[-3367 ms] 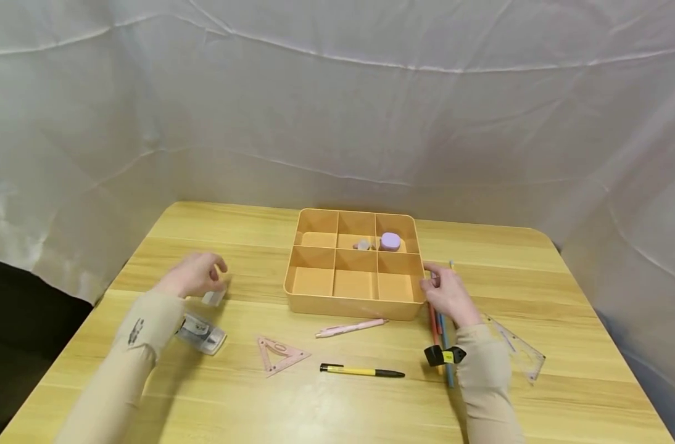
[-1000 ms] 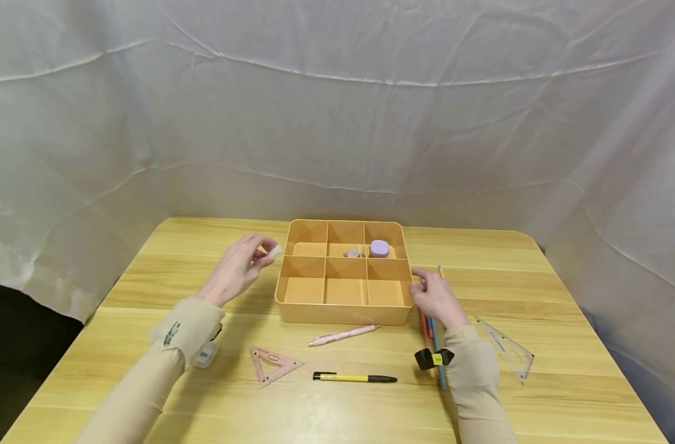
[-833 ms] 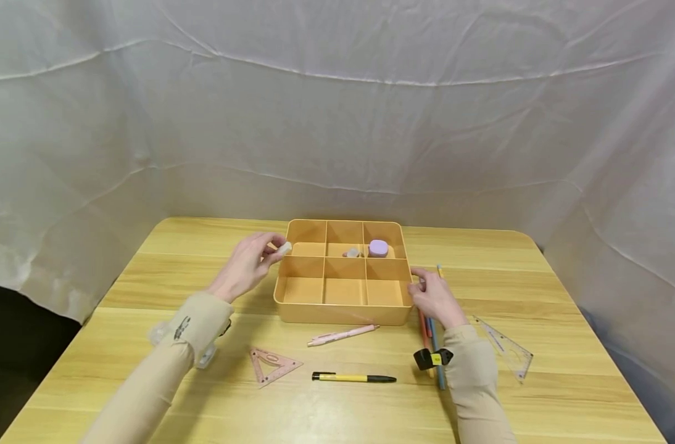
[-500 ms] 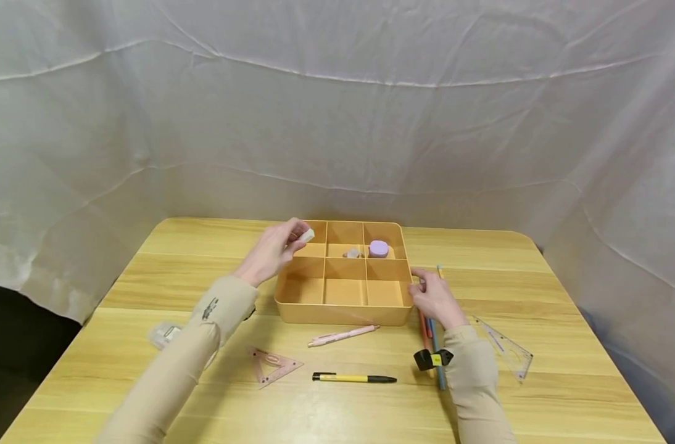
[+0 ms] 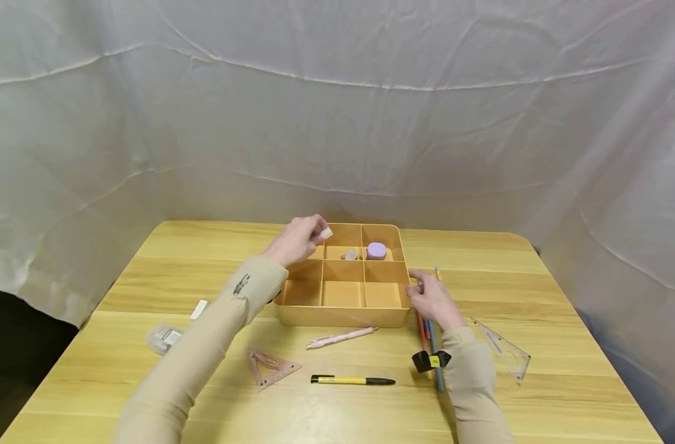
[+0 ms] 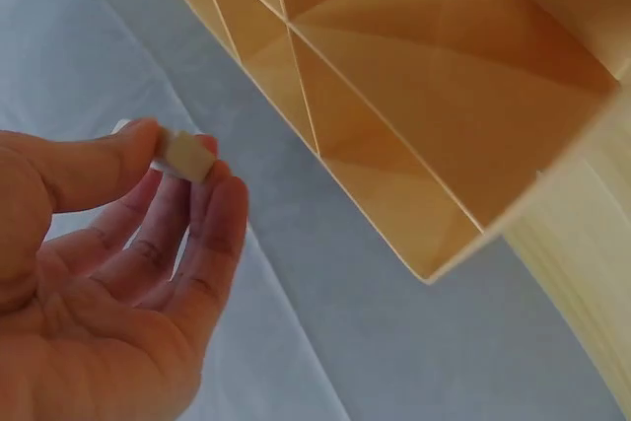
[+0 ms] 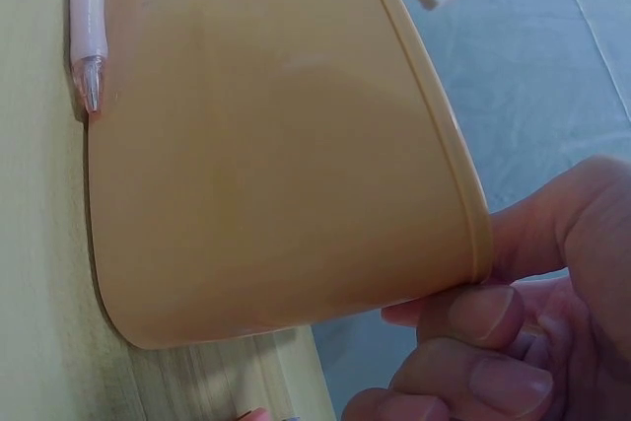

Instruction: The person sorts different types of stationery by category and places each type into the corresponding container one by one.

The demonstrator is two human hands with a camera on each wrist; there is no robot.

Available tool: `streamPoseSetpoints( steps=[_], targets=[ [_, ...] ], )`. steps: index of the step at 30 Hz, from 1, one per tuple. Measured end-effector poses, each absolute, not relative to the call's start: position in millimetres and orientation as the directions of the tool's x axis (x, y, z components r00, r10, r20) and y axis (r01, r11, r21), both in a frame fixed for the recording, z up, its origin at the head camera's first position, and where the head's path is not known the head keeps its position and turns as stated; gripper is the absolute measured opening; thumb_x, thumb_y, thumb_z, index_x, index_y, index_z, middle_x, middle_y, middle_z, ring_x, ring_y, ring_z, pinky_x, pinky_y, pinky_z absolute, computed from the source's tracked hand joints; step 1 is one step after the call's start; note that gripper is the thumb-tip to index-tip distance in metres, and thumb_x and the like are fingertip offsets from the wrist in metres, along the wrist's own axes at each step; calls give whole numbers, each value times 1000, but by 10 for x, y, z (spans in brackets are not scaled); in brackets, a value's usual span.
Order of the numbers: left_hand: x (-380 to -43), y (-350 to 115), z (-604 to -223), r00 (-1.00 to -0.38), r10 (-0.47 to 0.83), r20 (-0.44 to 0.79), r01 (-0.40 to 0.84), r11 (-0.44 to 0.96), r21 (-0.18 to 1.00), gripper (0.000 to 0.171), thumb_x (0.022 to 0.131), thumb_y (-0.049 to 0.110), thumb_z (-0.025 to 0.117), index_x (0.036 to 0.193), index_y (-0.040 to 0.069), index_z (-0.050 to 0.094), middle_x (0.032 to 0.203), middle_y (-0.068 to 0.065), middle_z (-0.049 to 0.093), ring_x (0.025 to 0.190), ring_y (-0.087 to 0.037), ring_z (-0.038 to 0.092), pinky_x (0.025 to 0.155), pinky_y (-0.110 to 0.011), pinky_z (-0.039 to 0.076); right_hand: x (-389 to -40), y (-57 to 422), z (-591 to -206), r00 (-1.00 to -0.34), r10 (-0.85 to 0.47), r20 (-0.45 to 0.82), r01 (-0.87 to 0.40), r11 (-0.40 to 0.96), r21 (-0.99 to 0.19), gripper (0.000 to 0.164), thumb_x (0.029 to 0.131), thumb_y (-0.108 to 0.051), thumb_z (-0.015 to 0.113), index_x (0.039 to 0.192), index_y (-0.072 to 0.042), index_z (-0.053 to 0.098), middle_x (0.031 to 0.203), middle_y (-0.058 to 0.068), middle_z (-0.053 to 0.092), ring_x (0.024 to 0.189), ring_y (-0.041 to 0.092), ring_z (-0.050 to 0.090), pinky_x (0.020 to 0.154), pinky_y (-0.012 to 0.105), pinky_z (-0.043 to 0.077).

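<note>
My left hand (image 5: pixel 295 240) pinches a small white eraser (image 6: pixel 184 155) between thumb and fingertips, above the back-left part of the orange six-compartment box (image 5: pixel 343 317). In the left wrist view the eraser is apart from the box, its far end partly behind the thumb. My right hand (image 5: pixel 434 300) grips the box's right rim, thumb on one side and curled fingers on the other, as the right wrist view shows. A purple rounded item (image 5: pixel 376 250) sits in the back-right compartment. The back-middle one holds a small pale item (image 5: pixel 351 254), its kind unclear.
Left on the table lie a second white block (image 5: pixel 199 309) and a clear plastic item (image 5: pixel 164 338). In front are a pink set square (image 5: pixel 284 370), a pink pen (image 5: pixel 341 338) and a yellow-black pen (image 5: pixel 353 380). Pencils (image 5: pixel 438 373) and a clear set square (image 5: pixel 506 351) lie right.
My left hand has picked up the eraser from the table's left and carried it rightward over the back of the box. The right hand stays at the box's right rim.
</note>
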State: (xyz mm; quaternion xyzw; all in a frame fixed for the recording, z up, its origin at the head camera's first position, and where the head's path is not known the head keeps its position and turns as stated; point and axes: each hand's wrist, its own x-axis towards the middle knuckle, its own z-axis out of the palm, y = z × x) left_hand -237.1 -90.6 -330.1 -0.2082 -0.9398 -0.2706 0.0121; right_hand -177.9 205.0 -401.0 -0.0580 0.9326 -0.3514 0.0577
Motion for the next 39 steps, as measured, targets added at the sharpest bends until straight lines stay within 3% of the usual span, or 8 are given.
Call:
streamPoseSetpoints(
  steps=[6, 14, 23, 31, 35, 39],
  targets=[
    [-2459, -753, -3348, -915, 397, 73, 381, 790, 480, 19, 99, 8, 60, 117, 3, 63, 106, -13, 75, 98, -27, 66, 91, -40, 55, -1781, 2051, -4022, -988, -145, -60, -68, 741, -668, 52, 96, -9, 50, 144, 11, 45, 59, -4, 44, 51, 11, 41, 56, 27, 39],
    [-2557, -602, -3433, -926, 378, -11, 328, 817, 474, 20, 98, 6, 60, 117, 5, 66, 113, -11, 76, 105, -26, 68, 92, -41, 55, -1775, 2062, -4031, -989, -135, -61, -60, 739, -671, 52, 96, -9, 49, 144, 11, 45, 60, -3, 44, 51, 11, 41, 55, 28, 39],
    [-2678, -488, -3588, -932, 357, -65, 313, 882, 351, 19, 97, 7, 62, 115, 9, 69, 116, -9, 72, 109, -27, 65, 97, -46, 54, -1774, 2074, -4029, -990, -126, -67, -49, 739, -672, 53, 96, -9, 50, 145, 11, 44, 61, -2, 47, 51, 11, 43, 54, 28, 40],
    [-2748, -346, -3704, -943, 329, -51, 316, 932, 177, 11, 94, 10, 66, 103, 13, 72, 111, -9, 72, 106, -28, 66, 103, -43, 45, -1769, 2060, -4031, -988, -133, -76, -46, 730, -682, 53, 97, -8, 49, 146, 11, 42, 58, -4, 43, 48, 9, 39, 50, 26, 37],
    [-2772, -309, -3762, -947, 318, -44, 307, 938, 162, 7, 92, 7, 66, 94, 13, 70, 108, -10, 71, 104, -28, 66, 106, -44, 41, -1768, 2051, -4021, -987, -138, -79, -47, 728, -684, 53, 97, -9, 49, 146, 11, 42, 57, -5, 40, 47, 9, 36, 48, 25, 34],
    [-2793, -295, -3786, -950, 308, -47, 297, 940, 167, 9, 91, 4, 66, 92, 13, 69, 109, -11, 71, 106, -29, 66, 118, -47, 34, -1764, 2040, -4003, -987, -145, -75, -55, 725, -687, 53, 97, -9, 49, 146, 12, 42, 57, -6, 40, 47, 9, 36, 48, 25, 34]
  ],
)
